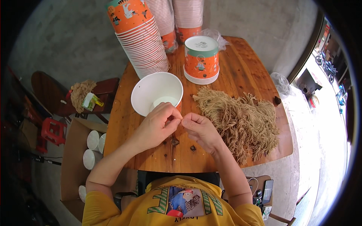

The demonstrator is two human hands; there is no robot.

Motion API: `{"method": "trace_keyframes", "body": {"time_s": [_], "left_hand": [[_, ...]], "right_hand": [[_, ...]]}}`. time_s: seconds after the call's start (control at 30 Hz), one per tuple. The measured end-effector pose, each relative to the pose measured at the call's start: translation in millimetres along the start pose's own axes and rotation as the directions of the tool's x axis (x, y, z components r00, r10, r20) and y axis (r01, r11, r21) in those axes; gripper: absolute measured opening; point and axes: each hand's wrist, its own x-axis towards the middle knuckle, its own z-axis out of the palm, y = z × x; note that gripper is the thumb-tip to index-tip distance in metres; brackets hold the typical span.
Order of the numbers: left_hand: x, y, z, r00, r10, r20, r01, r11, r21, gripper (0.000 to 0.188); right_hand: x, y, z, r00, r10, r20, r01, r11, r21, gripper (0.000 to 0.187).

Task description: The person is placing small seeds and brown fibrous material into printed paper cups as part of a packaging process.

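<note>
Close together above the near half of the wooden table, my left hand and my right hand pinch with thumb and forefinger, their fingertips almost meeting. Whatever lies between the fingers is too small to make out. Just beyond my left hand is a paper bucket, its white inside facing me and its lower part partly hidden by that hand. A loose heap of tan yarn strands lies to the right of my right hand. Past the bucket, a short stack of orange paper buckets stands upside down.
A tall leaning stack of orange paper buckets rises at the table's back left, with more stacks behind. Left of the table, a cardboard box holds several white cups or buckets. Beyond it are a red stool and a bench carrying more yarn.
</note>
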Motion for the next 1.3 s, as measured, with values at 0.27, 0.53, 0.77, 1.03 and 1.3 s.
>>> {"method": "trace_keyframes", "body": {"time_s": [0.27,0.53,0.77,1.03,1.3], "left_hand": [[-7.9,11.7,-7.2,0.912,-0.404,0.073,0.403,0.847,-0.348,0.026],[-7.0,2.8,-17.6,0.721,-0.502,0.478,0.683,0.629,-0.371,0.027],[-12.1,11.5,-9.5,0.815,-0.462,0.349,0.564,0.771,-0.297,0.016],[-10.4,0.1,1.7,0.912,0.375,0.169,-0.396,0.69,0.606,0.009],[16.3,-27.7,-2.9,0.981,0.105,-0.162,-0.072,0.978,0.196,0.013]], "right_hand": [[-4.4,13.4,11.3,0.841,-0.539,-0.047,0.398,0.675,-0.622,0.01],[-15.0,5.0,19.5,0.814,-0.574,0.089,0.437,0.505,-0.744,0.011],[-12.1,5.0,8.7,0.933,-0.36,-0.018,0.279,0.752,-0.597,0.014],[3.8,16.3,-1.3,0.907,-0.409,-0.097,0.337,0.846,-0.413,0.008],[28.7,17.4,3.6,0.844,-0.443,-0.303,0.35,0.882,-0.315,0.008]]}}
